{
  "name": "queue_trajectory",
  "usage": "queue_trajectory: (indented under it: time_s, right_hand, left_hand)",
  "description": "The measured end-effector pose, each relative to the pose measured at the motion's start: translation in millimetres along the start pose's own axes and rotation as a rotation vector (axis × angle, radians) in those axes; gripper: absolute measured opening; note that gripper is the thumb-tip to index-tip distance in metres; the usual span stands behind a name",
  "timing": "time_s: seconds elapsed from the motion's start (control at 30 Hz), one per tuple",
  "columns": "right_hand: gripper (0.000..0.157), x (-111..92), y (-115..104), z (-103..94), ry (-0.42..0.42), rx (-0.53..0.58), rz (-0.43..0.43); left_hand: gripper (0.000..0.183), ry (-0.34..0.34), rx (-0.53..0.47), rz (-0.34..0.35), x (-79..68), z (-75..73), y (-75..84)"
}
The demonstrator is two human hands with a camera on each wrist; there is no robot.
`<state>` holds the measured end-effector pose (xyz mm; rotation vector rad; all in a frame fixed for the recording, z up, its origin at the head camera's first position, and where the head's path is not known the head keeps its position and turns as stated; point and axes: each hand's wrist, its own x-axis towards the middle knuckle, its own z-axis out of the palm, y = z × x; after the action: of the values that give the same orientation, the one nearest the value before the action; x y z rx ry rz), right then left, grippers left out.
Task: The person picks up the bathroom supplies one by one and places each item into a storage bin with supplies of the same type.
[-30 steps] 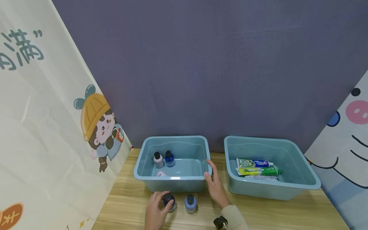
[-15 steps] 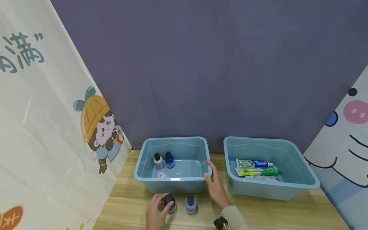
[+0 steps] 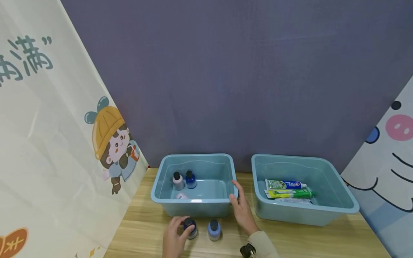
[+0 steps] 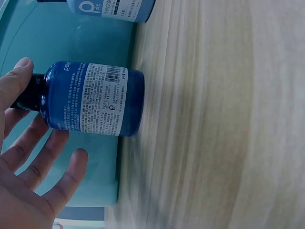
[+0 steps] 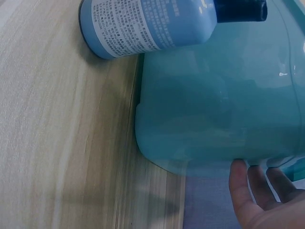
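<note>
My left hand (image 3: 174,236) pinches the black cap of a dark blue bottle (image 4: 95,98) between thumb and fingers; its other fingers spread beside the bottle. This bottle stands upright on the table, in front of the left light-blue bin (image 3: 200,207). To its right stands a lighter blue bottle (image 3: 214,231) with a black cap, held by neither hand. At the bin's front right corner, my right hand (image 3: 243,211) rests against the rim with thumb and index finger. Its other fingers (image 5: 242,183) lie fairly straight against the outer wall in the right wrist view.
Inside the left bin stand a whitish bottle (image 3: 178,182) and a blue bottle (image 3: 190,180), beside a small pale pink thing (image 3: 182,196). The right bin (image 3: 306,215) holds several toothpaste tubes (image 3: 288,193). A grey-purple partition (image 3: 206,82) rises behind both bins.
</note>
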<state>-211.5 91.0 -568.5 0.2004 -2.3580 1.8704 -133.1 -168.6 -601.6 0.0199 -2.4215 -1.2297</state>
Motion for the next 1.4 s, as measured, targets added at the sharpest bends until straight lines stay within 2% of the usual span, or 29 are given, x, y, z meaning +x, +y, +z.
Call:
queue_trajectory:
  time_s: [0.2,0.5,0.9,1.23,1.37,1.4]
  right_hand:
    - [0.051,0,1,0.7,0.002,0.011,-0.005]
    - [0.052,0,3,0.5,-0.003,0.015,0.003]
    - [0.051,1,5,0.4,-0.002,-0.002,-0.018]
    - [0.053,1,3,0.5,0.0,-0.004,0.026]
    - [0.055,1,2,0.0,-0.014,-0.01,0.02]
    - [0.055,0,-4,-1.5,-0.02,-0.003,0.027]
  left_hand:
    - [0.033,0.021,-0.011,0.003,1.2,-2.8,3.5]
    - [0.032,0.044,-0.027,0.071,9.3,-10.0,17.4]
    - [0.033,0.082,-0.083,0.152,18.3,-16.6,25.6]
    - [0.031,0.077,-0.081,0.128,24.3,-24.6,38.2]
    - [0.028,0.067,-0.091,0.133,28.2,-27.8,43.1]
    - [0.027,0.065,-0.094,0.14,29.2,-28.4,43.9]
